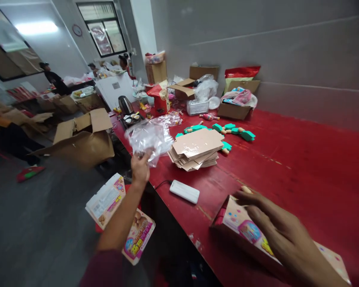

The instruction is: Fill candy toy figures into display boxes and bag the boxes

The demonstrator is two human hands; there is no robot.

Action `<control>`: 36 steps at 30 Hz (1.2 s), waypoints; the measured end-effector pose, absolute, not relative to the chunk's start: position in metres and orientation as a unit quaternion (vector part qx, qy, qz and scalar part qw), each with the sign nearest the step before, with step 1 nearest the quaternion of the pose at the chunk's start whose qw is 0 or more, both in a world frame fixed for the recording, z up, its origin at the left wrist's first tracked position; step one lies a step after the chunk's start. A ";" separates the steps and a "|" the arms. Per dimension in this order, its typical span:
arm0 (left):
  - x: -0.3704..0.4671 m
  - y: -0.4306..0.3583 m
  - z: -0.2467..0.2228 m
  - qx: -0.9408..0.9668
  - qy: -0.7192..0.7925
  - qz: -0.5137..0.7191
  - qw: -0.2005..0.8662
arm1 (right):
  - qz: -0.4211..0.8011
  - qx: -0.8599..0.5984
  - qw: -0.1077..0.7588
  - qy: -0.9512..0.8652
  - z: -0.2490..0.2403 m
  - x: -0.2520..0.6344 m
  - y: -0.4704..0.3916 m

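Observation:
My left hand [140, 167] is closed at the lower edge of some clear plastic bags [149, 137], by the table's left edge. At the lower right, my right hand [275, 227] rests over a printed box [245, 229] lying on the red table, its fingers bent at the box's near end; whether they grip it is unclear. Just right of the bags stands a stack of flat cardboard pieces [197, 143]. A white power bank [184, 191] with a cable lies between my hands. Printed cartons [107, 199] are below my left forearm.
Green items [247, 135] lie behind the stack on the red table [302, 171]. Along the wall are an open box with cloth [236, 109], a clear tray [197, 107] and a red bag [160, 99]. An open carton [83, 139] stands left. People are at the far left.

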State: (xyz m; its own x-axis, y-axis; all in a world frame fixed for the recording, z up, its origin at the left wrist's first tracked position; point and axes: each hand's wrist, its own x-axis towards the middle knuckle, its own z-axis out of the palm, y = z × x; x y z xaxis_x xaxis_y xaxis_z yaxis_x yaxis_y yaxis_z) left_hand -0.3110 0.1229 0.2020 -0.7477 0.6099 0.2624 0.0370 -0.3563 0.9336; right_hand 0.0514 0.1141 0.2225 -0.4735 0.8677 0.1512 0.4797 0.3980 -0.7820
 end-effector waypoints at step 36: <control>-0.075 0.014 0.257 0.434 0.446 0.619 0.480 | 0.330 -0.475 0.485 -0.656 0.280 0.086 -0.003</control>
State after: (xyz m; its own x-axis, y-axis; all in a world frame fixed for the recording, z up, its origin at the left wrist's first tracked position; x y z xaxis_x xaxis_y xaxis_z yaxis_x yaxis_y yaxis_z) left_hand -0.0753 0.0139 0.2566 -0.1632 0.9806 0.1087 -0.2067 -0.1417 0.9681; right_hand 0.0864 -0.0033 0.2804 -0.0782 0.9433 0.3225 0.3034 0.3306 -0.8937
